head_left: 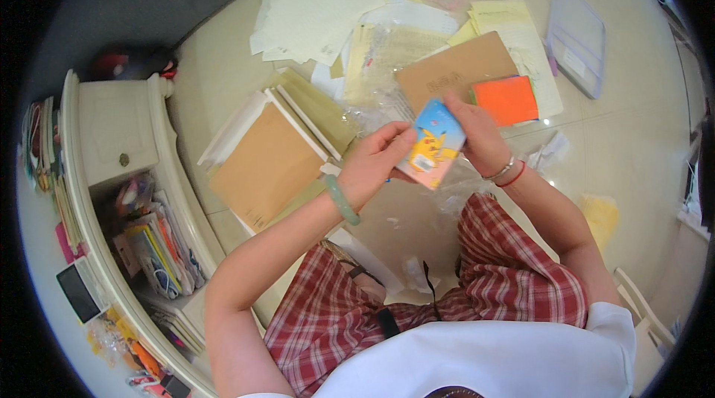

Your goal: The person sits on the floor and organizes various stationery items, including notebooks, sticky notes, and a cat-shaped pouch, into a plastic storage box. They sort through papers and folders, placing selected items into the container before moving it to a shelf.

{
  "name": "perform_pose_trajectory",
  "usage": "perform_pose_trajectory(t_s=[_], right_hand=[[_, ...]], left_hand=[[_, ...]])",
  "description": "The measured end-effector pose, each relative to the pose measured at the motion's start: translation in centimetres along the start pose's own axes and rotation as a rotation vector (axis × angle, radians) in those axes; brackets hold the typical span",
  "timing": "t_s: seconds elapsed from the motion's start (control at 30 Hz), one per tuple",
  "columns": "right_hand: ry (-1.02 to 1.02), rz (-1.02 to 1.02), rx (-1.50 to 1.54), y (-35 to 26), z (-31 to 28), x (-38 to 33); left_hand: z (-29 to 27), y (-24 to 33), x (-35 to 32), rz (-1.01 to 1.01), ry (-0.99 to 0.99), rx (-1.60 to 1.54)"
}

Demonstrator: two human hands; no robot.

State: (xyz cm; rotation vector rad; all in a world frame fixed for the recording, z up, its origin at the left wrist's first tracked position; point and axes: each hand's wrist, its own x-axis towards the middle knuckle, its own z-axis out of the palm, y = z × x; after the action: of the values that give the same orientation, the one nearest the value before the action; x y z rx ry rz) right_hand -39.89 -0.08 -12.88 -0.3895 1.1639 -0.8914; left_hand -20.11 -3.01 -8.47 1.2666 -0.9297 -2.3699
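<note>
Over my lap I hold a small notebook-like booklet [432,146] with both hands. Its cover fades from blue to pink, with a yellow cartoon animal and a white label on it. My left hand [383,151], below a green bangle, pinches the booklet's left edge. My right hand [479,132] grips its upper right side, fingers partly hidden behind it. Just beyond my right hand, a bright orange square pad [506,101] lies on a brown kraft notebook [456,74]. Crumpled clear plastic [462,183] lies on the floor under my hands.
On the left are stacked brown and white folders [272,163] and an open-shelved white cabinet [115,126]. Loose white papers [320,7] and yellow sheets [514,26] spread ahead. A clear plastic case [577,40] lies far right, a yellow cloth-like piece [598,219] nearer.
</note>
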Motion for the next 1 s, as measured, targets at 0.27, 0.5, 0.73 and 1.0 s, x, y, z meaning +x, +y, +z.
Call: perform_pose_trajectory(t_s=[0.27, 0.5, 0.73, 1.0], right_hand=[[0.086, -0.172, -0.176, -0.6, 2.6, -2.0], [-0.439, 0.129, 0.215, -0.5, 7.1, -3.6], [-0.518, 0.002, -0.547, 0.5, 10.3, -3.7], [-0.469, 0.193, -0.498, -0.3, 14.5, -2.3]], left_hand=[[-1.1, -1.8, -1.3, -0.024, -0.022, 0.012], [-3.5, -0.8, -6.6, 0.208, 0.075, 0.026], [-5.0, -5.3, -11.0, 0.313, 0.250, 0.019], [-6.5, -6.0, -13.2, 0.386, 0.153, -0.188]])
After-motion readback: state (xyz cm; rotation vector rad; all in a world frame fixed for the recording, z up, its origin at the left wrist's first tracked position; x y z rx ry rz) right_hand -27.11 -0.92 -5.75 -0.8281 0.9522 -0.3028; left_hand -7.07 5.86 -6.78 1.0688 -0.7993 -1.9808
